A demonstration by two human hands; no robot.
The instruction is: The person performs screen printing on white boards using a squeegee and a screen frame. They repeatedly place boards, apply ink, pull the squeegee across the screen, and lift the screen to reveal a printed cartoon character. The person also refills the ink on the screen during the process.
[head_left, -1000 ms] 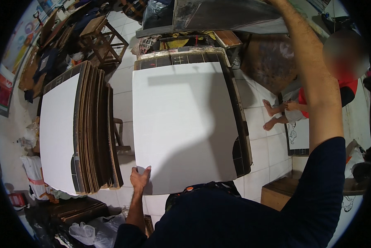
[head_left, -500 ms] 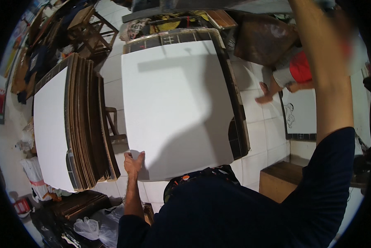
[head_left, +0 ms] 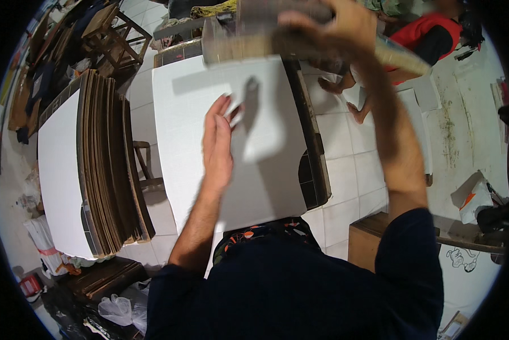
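White and flat, the sheet (head_left: 180,141) lies on a dark board (head_left: 306,133) in the middle of the scene, with a stack of boards (head_left: 101,170) to its left. The left hand (head_left: 217,150) is over the sheet, fingers loosely straight and holding nothing; whether it touches is hard to tell. The right hand (head_left: 353,25), blurred, seems to grip the frame (head_left: 237,50) by its edge, above the far end of the sheet. The frame looks stiff and rather heavy for one hand, liable to tip if held off-centre, so a hold near the middle of its edge suits it. The sheet looks light and soft, apt to crease or smudge; its near corners seem the safest places to take hold.
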